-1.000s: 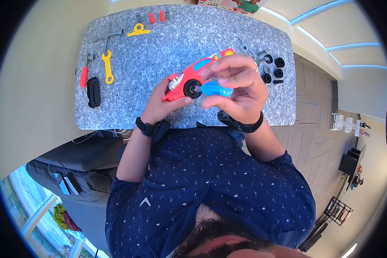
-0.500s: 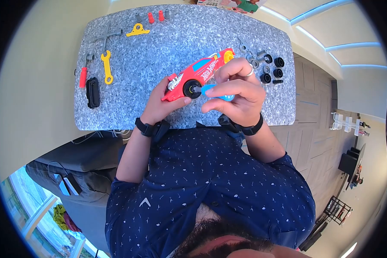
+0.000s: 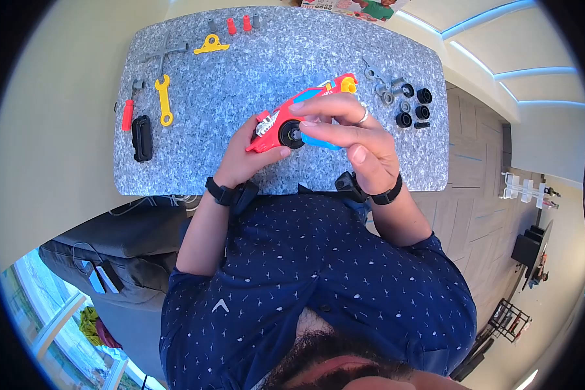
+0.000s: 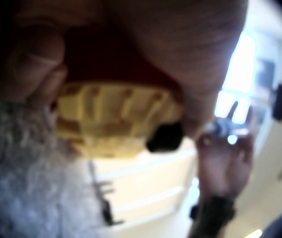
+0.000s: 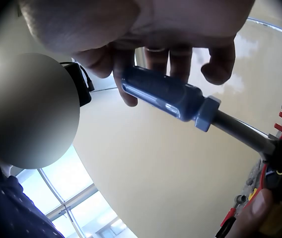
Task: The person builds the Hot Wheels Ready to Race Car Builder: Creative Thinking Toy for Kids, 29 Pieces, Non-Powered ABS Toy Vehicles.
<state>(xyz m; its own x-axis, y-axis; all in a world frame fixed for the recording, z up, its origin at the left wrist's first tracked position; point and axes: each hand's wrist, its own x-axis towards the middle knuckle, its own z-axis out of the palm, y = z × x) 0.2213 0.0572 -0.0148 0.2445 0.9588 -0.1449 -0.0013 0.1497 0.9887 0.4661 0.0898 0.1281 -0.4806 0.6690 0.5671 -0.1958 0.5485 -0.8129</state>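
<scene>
My left hand [image 3: 239, 155] grips a red toy car [image 3: 286, 109] by its front end, thumb near the black wheel [image 3: 286, 136]. A toy screwdriver with a blue handle [image 5: 163, 94] and grey shaft [image 5: 243, 131] has its tip at the wheel's centre. Over that handle, the fingers of my right hand [image 3: 364, 140] are extended and touch it, while the thumb stands apart. In the left wrist view, the car's yellow ridged part [image 4: 116, 111] shows below the fingers, blurred.
To the left lie a yellow wrench [image 3: 164, 101], a red-handled tool [image 3: 128, 116], a black tray-like part [image 3: 142, 139] and a grey hammer-like tool [image 3: 164, 53]. A yellow piece [image 3: 210, 45] and small red pegs [image 3: 232, 26] are at the back. Several black wheels [image 3: 424, 96] and grey parts stand right.
My right fingers have shifted and stretched forward over the screwdriver handle, and the thumb has come away from it. The left hand and the car have stayed nearly still.
</scene>
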